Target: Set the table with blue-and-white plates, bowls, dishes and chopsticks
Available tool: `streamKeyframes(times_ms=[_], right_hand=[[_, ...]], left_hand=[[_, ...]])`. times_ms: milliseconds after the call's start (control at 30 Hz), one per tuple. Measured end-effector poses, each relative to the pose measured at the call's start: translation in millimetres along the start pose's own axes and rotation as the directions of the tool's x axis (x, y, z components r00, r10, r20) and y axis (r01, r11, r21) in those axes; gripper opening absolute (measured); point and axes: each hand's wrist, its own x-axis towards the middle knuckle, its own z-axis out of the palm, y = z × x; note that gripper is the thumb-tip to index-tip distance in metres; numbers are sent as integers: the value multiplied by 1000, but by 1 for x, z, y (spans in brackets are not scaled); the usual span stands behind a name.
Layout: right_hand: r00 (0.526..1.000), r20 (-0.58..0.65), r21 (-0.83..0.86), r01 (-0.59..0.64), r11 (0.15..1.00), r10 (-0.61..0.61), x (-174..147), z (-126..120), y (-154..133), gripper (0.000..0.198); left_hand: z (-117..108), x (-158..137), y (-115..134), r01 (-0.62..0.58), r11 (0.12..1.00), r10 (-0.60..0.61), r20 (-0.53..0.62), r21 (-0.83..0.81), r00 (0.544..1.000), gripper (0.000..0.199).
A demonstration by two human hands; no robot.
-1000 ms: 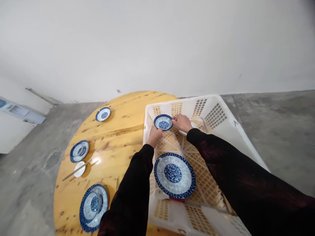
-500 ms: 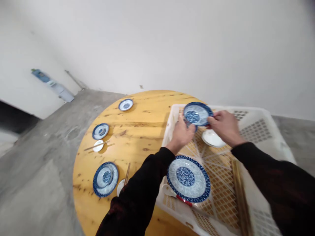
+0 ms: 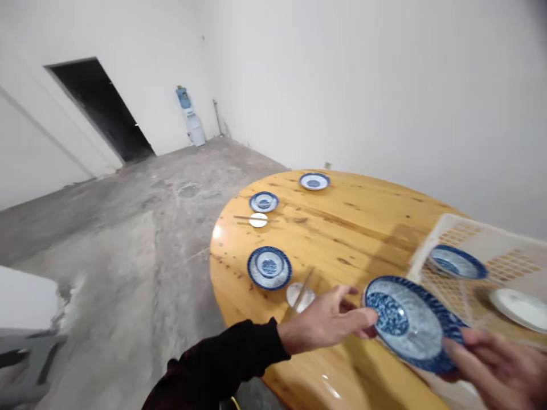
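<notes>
A blue-and-white patterned plate point(image 3: 421, 336) with a dark blue rim is tilted over the table's front right part. My right hand point(image 3: 496, 361) grips its right edge, thumb on top and fingers around the rim. At the opposite edge is my left hand point(image 3: 329, 322); its thumb overlaps the rim, a finger lies below, and the index finger sticks out apart. A small white dish point(image 3: 294, 291) with chopsticks point(image 3: 304, 289) across it lies just behind my left hand. To its left sits a large blue-and-white plate point(image 3: 269, 283) with a smaller one on it.
At the right, a white plastic basket point(image 3: 474, 230) stands on the round wooden table point(image 3: 363, 219). It holds another blue-and-white dish point(image 3: 457, 263) and white plates point(image 3: 521, 307). Further settings along the far left edge include a white saucer point(image 3: 258, 220) and a blue-rimmed plate point(image 3: 315, 181).
The view has swung left. Both hands have brought the plate out from above the basket, towards the table's front. My left hand's grip has shifted to the plate's left edge.
</notes>
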Motion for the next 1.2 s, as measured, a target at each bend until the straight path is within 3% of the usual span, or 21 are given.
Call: streamKeyframes(times_ms=[100,200,333,433,567,700,867,1000,1100,1200], right_hand=[[984,169,9,-64,998,62,-90,81,-17,38],[922,378,-30,-74,997,80,-163,164,-40,38],[840,541,26,-65,998,41,-222,264,-54,38],[801,598,54,-55,997,12,-243,323,-48,32],[786,618,108,-72,992,-10,-247,388,-42,28],[727,686,55,-98,994,33,-229,448,-50,30],[706,707,32,-101,994,49,-193,530,-72,27],[649,759,34,-119,992,52,-161,595,-94,29],[629,778,31,-59,998,13,-136,635,-113,29],[641,767,12,5,1000,-13,-112,668,-131,30]], left_hand=[[-62,-90,-26,-3,998,-2,-80,-67,997,54],[-121,-174,-47,-13,995,-11,-235,-98,972,55],[-190,-254,-70,-6,999,-11,-487,-33,873,58],[-236,-283,-89,-4,1000,-9,-602,-21,798,61],[-291,-287,-112,-27,996,-36,-675,-83,737,73],[-346,-278,-114,-45,990,-72,-744,-136,664,84],[-428,-260,-78,-37,992,-63,-730,-119,681,71],[-498,-238,-45,-11,994,-74,-725,-112,685,74],[-540,-220,-29,-51,994,-41,-748,-100,663,72],[-575,-199,-16,-65,985,-77,-742,-160,666,64]])
